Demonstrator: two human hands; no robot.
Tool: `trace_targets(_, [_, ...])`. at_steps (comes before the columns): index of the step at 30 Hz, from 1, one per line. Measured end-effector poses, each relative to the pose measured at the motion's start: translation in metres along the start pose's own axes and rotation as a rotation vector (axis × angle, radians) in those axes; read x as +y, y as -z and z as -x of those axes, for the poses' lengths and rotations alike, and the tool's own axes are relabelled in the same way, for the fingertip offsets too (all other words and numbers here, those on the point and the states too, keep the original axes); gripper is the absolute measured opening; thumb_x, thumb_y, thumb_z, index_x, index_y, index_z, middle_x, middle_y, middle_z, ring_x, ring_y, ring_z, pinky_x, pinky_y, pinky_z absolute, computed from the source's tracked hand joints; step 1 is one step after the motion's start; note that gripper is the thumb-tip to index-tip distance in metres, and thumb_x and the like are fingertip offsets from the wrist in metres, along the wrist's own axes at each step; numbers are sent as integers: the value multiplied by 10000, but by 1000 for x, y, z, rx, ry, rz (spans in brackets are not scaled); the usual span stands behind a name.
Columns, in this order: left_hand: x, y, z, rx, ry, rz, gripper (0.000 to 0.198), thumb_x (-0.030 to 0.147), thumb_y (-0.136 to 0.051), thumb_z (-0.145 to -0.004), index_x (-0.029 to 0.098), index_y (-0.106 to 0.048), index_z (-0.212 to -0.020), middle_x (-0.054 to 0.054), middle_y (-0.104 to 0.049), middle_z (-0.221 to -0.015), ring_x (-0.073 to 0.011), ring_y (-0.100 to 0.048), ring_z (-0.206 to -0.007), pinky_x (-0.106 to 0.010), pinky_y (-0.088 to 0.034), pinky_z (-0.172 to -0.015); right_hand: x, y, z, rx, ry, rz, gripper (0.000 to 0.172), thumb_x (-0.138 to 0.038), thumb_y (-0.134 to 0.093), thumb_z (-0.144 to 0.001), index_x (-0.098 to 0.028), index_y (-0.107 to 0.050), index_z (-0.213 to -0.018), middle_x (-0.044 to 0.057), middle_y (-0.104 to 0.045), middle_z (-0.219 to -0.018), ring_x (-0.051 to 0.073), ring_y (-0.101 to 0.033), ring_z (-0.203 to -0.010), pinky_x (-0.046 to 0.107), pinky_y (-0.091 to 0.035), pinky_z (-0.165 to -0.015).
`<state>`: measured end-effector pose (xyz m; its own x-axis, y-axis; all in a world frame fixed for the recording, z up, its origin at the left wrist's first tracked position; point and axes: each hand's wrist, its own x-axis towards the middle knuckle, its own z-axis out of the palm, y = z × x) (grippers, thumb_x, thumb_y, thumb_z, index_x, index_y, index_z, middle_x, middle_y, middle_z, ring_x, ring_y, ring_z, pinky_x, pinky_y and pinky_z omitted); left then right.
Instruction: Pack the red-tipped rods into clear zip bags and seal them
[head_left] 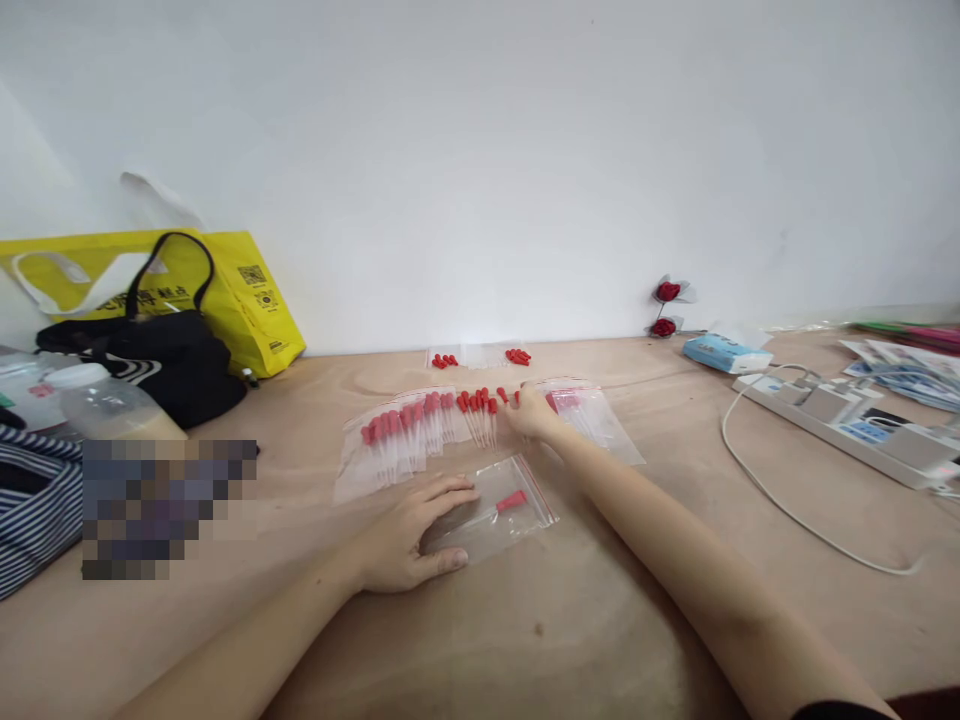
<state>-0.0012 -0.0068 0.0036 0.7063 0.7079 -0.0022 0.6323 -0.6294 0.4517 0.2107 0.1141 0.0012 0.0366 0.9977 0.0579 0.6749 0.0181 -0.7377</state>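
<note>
My left hand [416, 530] lies on the table with fingers and thumb spread, touching the left edge of a clear zip bag [480, 530]. Inside that bag is a dropper with a red bulb [512, 500]; my fingers cover part of the bag's left side. Further off, my right hand [531, 413] has its fingers closed at a red-bulbed dropper [517, 398], whose stem is hidden. Just left of it lies a group of loose droppers [480, 405]. Filled zip bags [405, 430] overlap in a row on the left, and another bag [600, 420] lies right of my right hand.
At the wall lie small bags with red bulbs [517, 356]. A yellow bag [262, 310], black bag [187, 360] and plastic bottle [112, 400] stand left. On the right are a tissue pack [726, 353], a power strip [780, 403], a white cable [795, 535] and artificial roses [665, 292].
</note>
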Motion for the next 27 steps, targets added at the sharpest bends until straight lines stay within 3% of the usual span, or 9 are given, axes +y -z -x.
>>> trace_targets(4, [0,0,0,-15,9,-17,535,430,-515,-800,251,-369,-1283,-68,-328,-1377,-280,-285,-1263,-476,-274,-1016,12,26,23,-92,92,-82,428,-132,-458,-741,-126,-369,-1159,-44,-484,-599,110,-512,-543,208,-399,-498])
trace_targets(6, [0,0,-1,-16,5,-27,529,428,-510,-804,249,-368,-1282,-68,-332,-1375,-279,-283,-1263,-481,-267,-1019,24,37,39,-157,101,-220,527,-137,-400,-760,-153,-233,-1259,-78,-437,-566,93,-470,-450,205,-382,-445])
trace_targets(9, [-1,-2,-2,-3,-16,-32,529,438,-503,-807,262,-360,-1285,-58,-344,-1369,-281,-279,-1265,-492,-250,-1024,43,43,60,-120,87,-471,632,-172,-402,-745,-182,-81,-1289,-96,-426,-584,83,-458,-397,206,-382,-405])
trace_targets(13, [-4,-4,-3,21,-32,-29,539,452,-502,-805,276,-347,-1290,-48,-346,-1370,-283,-284,-1263,-487,-260,-1020,61,34,73,37,80,-688,609,-251,-510,-687,-229,-162,-1186,-91,-439,-666,84,-521,-456,229,-450,-445])
trace_targets(16, [-5,-4,-3,24,-20,-44,562,465,-501,-803,274,-327,-1302,-52,-338,-1376,-281,-287,-1261,-481,-270,-1015,60,24,76,53,41,-830,561,-293,-548,-675,-241,-205,-1116,-90,-465,-658,97,-552,-495,254,-486,-493])
trace_targets(22, [-6,-4,-3,22,-10,-39,660,481,-498,-801,274,-200,-1352,-60,-297,-1398,-293,-289,-1257,-485,-272,-1012,52,15,87,-83,-76,-1025,372,-375,-593,-676,-234,-336,-905,-61,-554,-637,116,-597,-576,304,-501,-621])
trace_targets(27, [-7,-6,-3,30,-7,-27,655,465,-499,-805,277,-190,-1351,-55,-290,-1401,-296,-271,-1265,-492,-252,-1021,61,11,89,-242,103,-807,299,-356,-685,-603,-183,-535,-795,-41,-558,-625,90,-533,-551,261,-453,-583])
